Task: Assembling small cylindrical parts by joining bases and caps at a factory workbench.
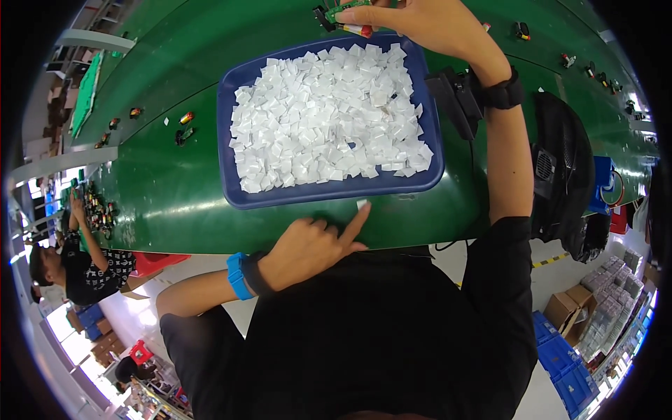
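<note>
My right hand [420, 22] reaches beyond the far edge of the tray, its fingers closed on a small green circuit board [353, 5] with a red-and-yellow cylinder and a black part attached. On the near side, my left hand [304, 250] has its index finger stretched out and the other fingers curled. A small white square [362, 204] sits at that fingertip, just off the near rim of the tray. The blue tray [336, 190] lies between my hands, heaped with small white squares [329, 115].
Small battery assemblies [183, 126] lie scattered on the green table [168, 203], left and far right. A black bag [563, 168] stands at the right, near a black box [456, 101] with a cable by my right wrist. A co-worker [87, 266] sits at the left.
</note>
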### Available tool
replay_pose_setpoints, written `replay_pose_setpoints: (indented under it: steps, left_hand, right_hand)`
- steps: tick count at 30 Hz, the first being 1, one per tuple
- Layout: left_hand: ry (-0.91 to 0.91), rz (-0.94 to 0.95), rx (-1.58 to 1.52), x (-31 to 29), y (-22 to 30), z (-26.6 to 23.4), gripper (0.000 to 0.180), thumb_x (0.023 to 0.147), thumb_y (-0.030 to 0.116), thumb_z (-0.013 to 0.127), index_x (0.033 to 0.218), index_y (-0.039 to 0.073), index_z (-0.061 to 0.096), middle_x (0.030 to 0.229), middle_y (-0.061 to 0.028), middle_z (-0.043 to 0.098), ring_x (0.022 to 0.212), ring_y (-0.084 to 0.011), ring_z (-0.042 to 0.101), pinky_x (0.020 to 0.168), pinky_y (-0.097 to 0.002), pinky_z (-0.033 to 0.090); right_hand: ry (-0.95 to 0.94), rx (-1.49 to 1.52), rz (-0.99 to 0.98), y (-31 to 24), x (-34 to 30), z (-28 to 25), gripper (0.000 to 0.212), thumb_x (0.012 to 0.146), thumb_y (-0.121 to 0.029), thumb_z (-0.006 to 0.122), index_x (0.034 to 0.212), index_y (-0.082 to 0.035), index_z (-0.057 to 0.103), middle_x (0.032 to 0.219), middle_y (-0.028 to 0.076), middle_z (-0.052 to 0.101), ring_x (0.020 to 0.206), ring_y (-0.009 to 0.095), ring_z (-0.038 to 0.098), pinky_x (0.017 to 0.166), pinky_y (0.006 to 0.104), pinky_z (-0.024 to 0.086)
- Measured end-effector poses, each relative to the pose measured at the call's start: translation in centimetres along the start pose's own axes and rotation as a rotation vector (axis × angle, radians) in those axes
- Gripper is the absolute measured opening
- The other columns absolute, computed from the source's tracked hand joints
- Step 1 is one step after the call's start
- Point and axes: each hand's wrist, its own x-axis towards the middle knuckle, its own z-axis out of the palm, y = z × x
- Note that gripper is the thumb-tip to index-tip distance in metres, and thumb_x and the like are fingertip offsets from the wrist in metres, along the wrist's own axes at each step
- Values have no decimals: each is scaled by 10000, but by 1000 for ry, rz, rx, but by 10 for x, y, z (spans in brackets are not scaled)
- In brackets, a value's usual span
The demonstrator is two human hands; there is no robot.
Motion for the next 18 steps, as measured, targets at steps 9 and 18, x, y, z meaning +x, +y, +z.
replay_pose_setpoints:
  steps: [9, 18]
  left_hand:
    - [186, -85, -266, 14, -7, 2, 358, 904, 244, 741, 1228, 108, 669, 632, -22, 618, 572, -199, 618, 521, -331, 465]
    - [94, -98, -556, 20, -14, 10, 174, 928, 188, 713, 1045, 83, 637, 714, -56, 674, 652, -267, 670, 556, -363, 485]
  right_hand:
    - [-25, 19, 10, 2, -1, 2, 184, 916, -131, 742, 925, 28, 651, 758, 69, 694, 662, 97, 642, 602, 248, 495]
    - [-52, 33, 32, 10, 1, 0, 173, 924, -123, 738, 927, 27, 651, 769, 79, 693, 675, 103, 647, 617, 248, 497]
